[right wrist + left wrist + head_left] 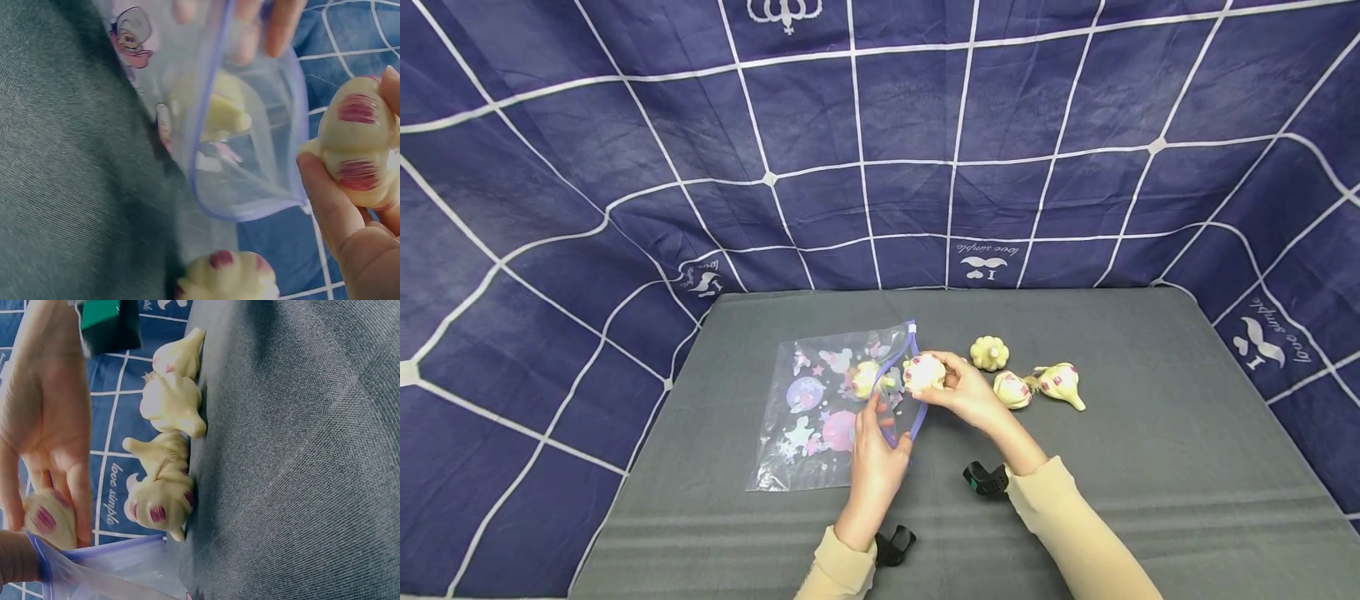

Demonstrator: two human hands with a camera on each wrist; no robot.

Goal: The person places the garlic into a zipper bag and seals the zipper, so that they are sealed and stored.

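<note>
The right hand (966, 396) grips a garlic bulb (923, 373) with reddish patches, just right of the mouth of a clear zip bag (775, 417) with a purple rim. The left hand (877, 454) pinches the bag's near rim, holding the mouth apart. Inside the bag, near its mouth, lies one pale bulb (867, 379). In the right wrist view the held bulb (359, 140) is beside the mouth, outside it, and the bagged bulb (219, 106) shows through the plastic.
Right of the hands on the grey table (1150, 467) lie a pale bulb (989, 353) and two patched ones (1012, 389) (1060, 383). Black wrist devices (985, 479) (895, 546) show at both wrists. Blue cloth with white lines (910, 200) stands behind.
</note>
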